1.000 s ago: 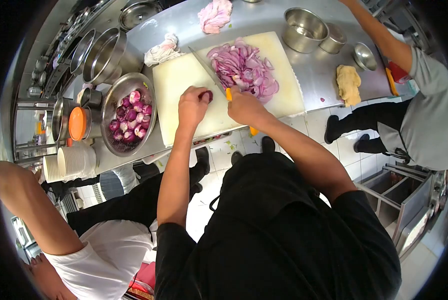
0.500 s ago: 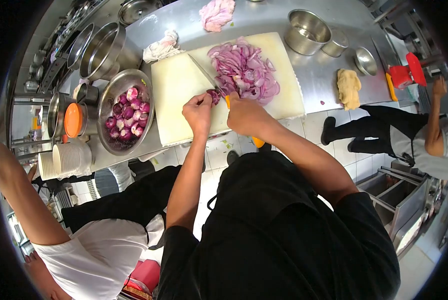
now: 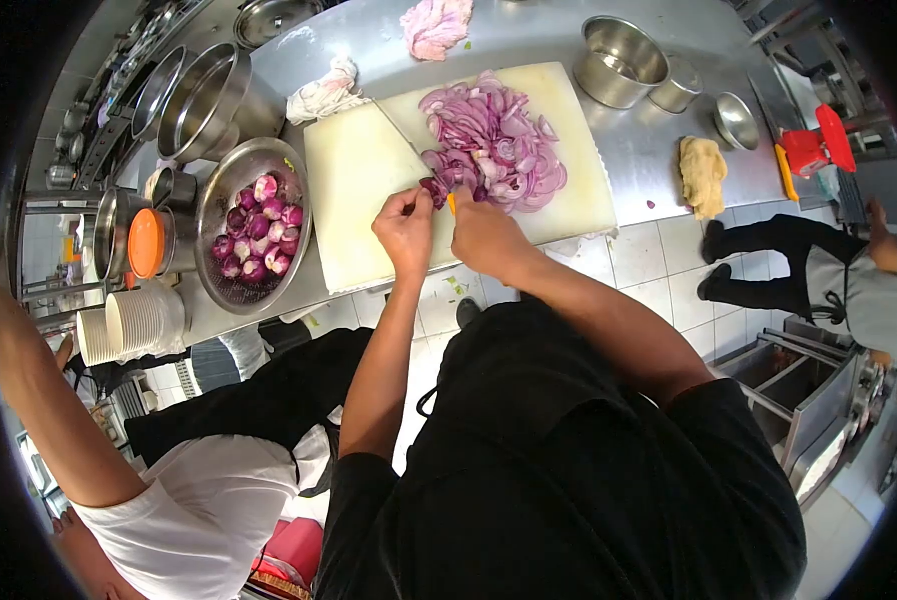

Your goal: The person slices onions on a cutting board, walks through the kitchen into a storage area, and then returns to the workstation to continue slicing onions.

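Note:
My right hand [image 3: 491, 238] is closed round the orange handle of a knife [image 3: 399, 127], whose blade points away to the upper left over the white cutting board [image 3: 354, 190]. Beside the blade, my left hand [image 3: 406, 232] is closed on a red onion [image 3: 435, 190], mostly hidden by the fingers and the knife. A pile of sliced red onion [image 3: 499, 140] lies on the board just beyond both hands. Left of the board, a perforated metal colander [image 3: 207, 215] holds several peeled red onions [image 3: 256, 230].
Metal pots [image 3: 619, 65] and a small bowl [image 3: 736, 122] stand on the steel counter at right, near a yellowish cloth [image 3: 703, 175] and a red device [image 3: 819, 145]. White cloths lie behind the board. One person [image 3: 199, 500] is close at left, another [image 3: 849, 290] at right.
The knife blade has come upright a little more against the onion, and slices have gathered beside it. At right, the other person's arm has lowered and their legs have shifted.

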Available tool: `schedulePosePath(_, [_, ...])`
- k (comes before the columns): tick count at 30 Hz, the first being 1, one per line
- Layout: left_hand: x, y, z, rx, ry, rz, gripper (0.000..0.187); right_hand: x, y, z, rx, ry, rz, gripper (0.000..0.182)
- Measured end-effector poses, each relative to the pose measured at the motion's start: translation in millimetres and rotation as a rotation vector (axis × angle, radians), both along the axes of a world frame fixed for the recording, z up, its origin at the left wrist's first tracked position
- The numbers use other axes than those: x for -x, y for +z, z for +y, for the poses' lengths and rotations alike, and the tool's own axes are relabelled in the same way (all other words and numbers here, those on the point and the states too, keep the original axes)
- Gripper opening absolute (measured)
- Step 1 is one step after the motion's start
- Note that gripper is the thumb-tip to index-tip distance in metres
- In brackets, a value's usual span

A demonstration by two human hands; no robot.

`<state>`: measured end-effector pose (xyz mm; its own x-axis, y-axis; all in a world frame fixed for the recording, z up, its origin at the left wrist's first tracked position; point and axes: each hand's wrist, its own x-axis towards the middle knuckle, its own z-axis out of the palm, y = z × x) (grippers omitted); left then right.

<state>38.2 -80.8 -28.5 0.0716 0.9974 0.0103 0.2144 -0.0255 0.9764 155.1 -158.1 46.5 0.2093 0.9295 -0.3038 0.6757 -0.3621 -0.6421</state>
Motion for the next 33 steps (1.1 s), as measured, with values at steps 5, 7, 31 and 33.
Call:
schedulePosePath(5, [-2,3,4,-0.027,-0.016,0.033,0.015,-28,31,14,0.133,0.053,0.083,0.036])
schedulePosePath(7, [1,-1,1,-0.016,-0.011,-0.044,0.014,-20,80,5,0.334,0.024,0.151,0.036])
schedulePosePath(31, [2,4,3,0.027,-0.082,-0.018,0.017,-8,1,3,0.069,0.046,0.038,0.042])
schedulePosePath(33, [3,2,6,0.038,-0.071,-0.017,0.017,-12,24,3,0.120,0.049,0.037,0.041])
